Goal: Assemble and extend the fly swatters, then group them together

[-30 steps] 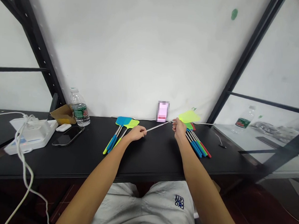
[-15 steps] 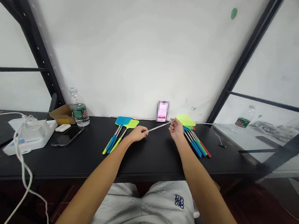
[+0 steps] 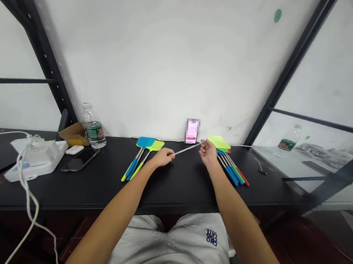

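Observation:
A thin metal fly swatter shaft (image 3: 189, 148) runs between my hands on a slant. My left hand (image 3: 163, 157) grips its near end, just above the black table (image 3: 173, 187). My right hand (image 3: 208, 153) pinches its far part. Just beyond that hand lies a lime mesh swatter head (image 3: 219, 141), on top of a fanned group of swatters (image 3: 232, 171) with blue, green and red handles. Left of my left hand lie a blue swatter (image 3: 145, 142) and a lime swatter (image 3: 155, 146). The join between shaft and head is hidden by my fingers.
Toward the left of the table stand a water bottle (image 3: 93, 129), a cardboard piece (image 3: 74, 135), a white earbud case (image 3: 74, 149), a phone (image 3: 80, 159) and a white box (image 3: 35, 159) with a white cable. A pixelated pink item (image 3: 192, 131) stands against the wall.
The lime swatter head has dropped from a raised position down onto the group of swatters. My right hand has moved slightly left and the shaft now tilts a little more.

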`<act>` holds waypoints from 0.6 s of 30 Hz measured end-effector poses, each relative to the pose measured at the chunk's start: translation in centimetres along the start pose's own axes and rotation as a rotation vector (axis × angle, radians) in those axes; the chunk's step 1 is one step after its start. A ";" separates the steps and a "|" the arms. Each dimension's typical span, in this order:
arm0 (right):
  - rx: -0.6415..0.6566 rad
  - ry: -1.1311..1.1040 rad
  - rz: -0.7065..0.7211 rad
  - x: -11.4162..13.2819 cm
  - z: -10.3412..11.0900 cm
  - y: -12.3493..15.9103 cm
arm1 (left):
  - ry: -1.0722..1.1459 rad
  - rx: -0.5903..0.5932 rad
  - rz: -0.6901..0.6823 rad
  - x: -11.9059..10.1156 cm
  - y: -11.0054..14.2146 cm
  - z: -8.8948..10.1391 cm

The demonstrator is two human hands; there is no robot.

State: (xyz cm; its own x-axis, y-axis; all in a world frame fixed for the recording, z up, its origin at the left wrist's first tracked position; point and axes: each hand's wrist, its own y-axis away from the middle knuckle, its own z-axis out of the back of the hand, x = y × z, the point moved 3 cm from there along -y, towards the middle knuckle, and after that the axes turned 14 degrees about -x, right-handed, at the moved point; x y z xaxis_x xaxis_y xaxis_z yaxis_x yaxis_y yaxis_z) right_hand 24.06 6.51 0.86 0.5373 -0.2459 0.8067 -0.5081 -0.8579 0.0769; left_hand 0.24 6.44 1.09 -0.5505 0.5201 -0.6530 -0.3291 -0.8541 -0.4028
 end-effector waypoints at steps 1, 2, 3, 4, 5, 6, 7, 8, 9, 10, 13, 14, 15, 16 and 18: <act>0.001 0.007 0.002 0.0 0.0 0.0 | -0.012 -0.006 0.004 0.0 0.0 0.0; 0.002 0.020 0.010 0.0 0.0 0.0 | -0.026 -0.010 0.006 0.1 0.0 -0.1; 0.004 0.036 0.020 0.0 0.0 0.1 | -0.039 -0.013 0.007 0.1 0.0 -0.1; 0.005 0.050 0.030 0.1 0.0 0.1 | -0.048 -0.015 0.004 0.1 0.0 -0.2; 0.006 0.059 0.040 0.1 -0.1 0.1 | -0.052 -0.016 -0.003 0.1 0.0 -0.2; 0.005 0.064 0.047 0.0 -0.1 0.1 | -0.055 -0.017 -0.010 0.1 0.0 -0.2; 0.000 0.066 0.052 0.0 -0.1 0.1 | -0.056 -0.019 -0.019 0.1 0.0 -0.2; -0.010 0.068 0.059 0.0 0.0 0.1 | -0.058 -0.021 -0.027 0.1 0.0 -0.2; -0.024 0.067 0.066 0.0 0.0 0.1 | -0.059 -0.022 -0.034 0.1 0.1 -0.2; -0.042 0.066 0.077 -0.1 0.0 0.1 | -0.061 -0.023 -0.039 0.0 0.1 -0.3; -0.108 0.076 0.132 0.0 0.1 0.1 | -0.060 -0.029 -0.044 0.0 0.2 -0.3; -0.133 0.086 0.157 0.0 0.2 0.2 | -0.060 -0.030 -0.042 0.0 0.3 -0.4; -0.158 0.100 0.185 0.0 0.2 0.2 | -0.061 -0.030 -0.039 0.0 0.3 -0.4; -0.183 0.115 0.216 0.1 0.2 0.3 | -0.063 -0.028 -0.036 0.0 0.3 -0.4; -0.216 0.153 0.274 0.2 0.3 0.4 | -0.070 -0.020 -0.038 0.1 0.3 -0.4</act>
State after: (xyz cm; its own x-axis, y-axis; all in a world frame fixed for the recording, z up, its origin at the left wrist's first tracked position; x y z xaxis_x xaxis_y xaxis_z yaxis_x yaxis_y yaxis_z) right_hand 24.18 5.96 0.88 0.2639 -0.3686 0.8913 -0.7581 -0.6506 -0.0446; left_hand 0.43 6.24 0.66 -0.5902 0.5497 -0.5912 -0.3356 -0.8331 -0.4397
